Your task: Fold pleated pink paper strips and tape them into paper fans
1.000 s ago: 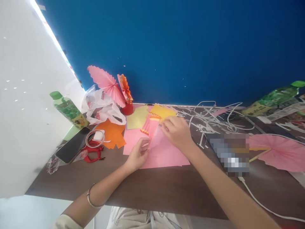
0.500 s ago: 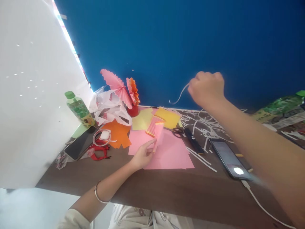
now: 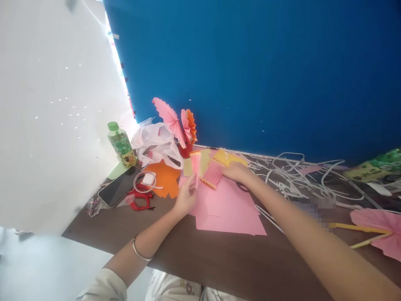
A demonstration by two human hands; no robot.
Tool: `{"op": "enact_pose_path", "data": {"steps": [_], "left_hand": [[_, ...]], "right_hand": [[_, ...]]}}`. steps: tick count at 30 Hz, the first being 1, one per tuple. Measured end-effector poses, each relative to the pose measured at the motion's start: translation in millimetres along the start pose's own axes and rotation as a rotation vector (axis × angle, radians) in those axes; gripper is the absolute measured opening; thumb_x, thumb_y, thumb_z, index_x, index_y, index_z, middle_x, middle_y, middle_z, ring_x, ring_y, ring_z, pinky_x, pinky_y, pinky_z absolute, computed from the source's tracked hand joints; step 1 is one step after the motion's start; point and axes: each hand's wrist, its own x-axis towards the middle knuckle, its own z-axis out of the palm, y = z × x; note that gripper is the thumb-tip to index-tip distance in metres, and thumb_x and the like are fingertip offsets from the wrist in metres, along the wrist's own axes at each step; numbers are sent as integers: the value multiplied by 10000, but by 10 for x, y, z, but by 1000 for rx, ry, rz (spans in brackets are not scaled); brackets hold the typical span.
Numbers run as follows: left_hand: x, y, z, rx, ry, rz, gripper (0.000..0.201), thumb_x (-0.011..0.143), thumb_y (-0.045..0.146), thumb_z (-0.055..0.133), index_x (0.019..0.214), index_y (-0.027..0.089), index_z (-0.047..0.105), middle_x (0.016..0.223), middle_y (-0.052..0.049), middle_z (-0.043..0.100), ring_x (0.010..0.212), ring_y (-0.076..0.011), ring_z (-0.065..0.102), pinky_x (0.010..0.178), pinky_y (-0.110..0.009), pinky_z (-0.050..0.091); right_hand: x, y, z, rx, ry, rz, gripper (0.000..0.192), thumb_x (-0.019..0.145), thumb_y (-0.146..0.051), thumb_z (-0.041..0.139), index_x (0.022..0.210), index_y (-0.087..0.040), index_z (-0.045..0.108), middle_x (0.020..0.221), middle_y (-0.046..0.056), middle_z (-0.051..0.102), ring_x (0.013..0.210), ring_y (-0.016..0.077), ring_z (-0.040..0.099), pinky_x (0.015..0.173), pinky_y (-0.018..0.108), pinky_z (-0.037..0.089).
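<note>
My left hand [image 3: 185, 199] holds a narrow pleated pink paper strip [image 3: 196, 166] upright over the pink sheets [image 3: 226, 207]. A second pleated pink piece with yellow edging [image 3: 212, 174] lies just right of it. My right hand [image 3: 235, 171] rests on the table touching that second piece, fingers bent over it. Yellow sheets [image 3: 226, 157] lie behind the hands and orange paper [image 3: 164, 179] lies to the left.
Pink and orange paper fans [image 3: 175, 119] stand in a red holder by the blue wall. A green-capped bottle [image 3: 121, 144], a phone [image 3: 119, 190], a white case with cable [image 3: 145, 179], a plastic bag [image 3: 155, 144], white paper strips [image 3: 288, 173] and a pink fan on a stick [image 3: 377, 225] lie around.
My right hand was raised high pulling a white strip away; it has come back down onto the pleated pink piece. The left hand kept its pleated strip and lifted it upright. The camera turned left.
</note>
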Motion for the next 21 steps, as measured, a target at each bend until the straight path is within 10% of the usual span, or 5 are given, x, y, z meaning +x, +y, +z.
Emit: {"op": "enact_pose_path", "data": {"steps": [6, 21], "left_hand": [[12, -35, -13, 34, -35, 71, 611, 727, 21, 489, 1302, 210, 411, 1355, -108, 416, 1226, -237, 434, 1022, -426, 364], [4, -40, -3, 61, -60, 42, 654, 715, 3, 477, 1330, 201, 373, 1347, -117, 419, 1256, -240, 397, 1042, -430, 338]], "right_hand": [[223, -271, 346, 67, -104, 176, 794, 673, -746, 393, 1107, -112, 595, 1175, 210, 564, 1081, 375, 520, 873, 476, 383], [31, -6, 534, 579, 133, -25, 213, 591, -303, 602, 497, -199, 442, 492, 1, 483, 598, 204, 553, 549, 293, 393]]}}
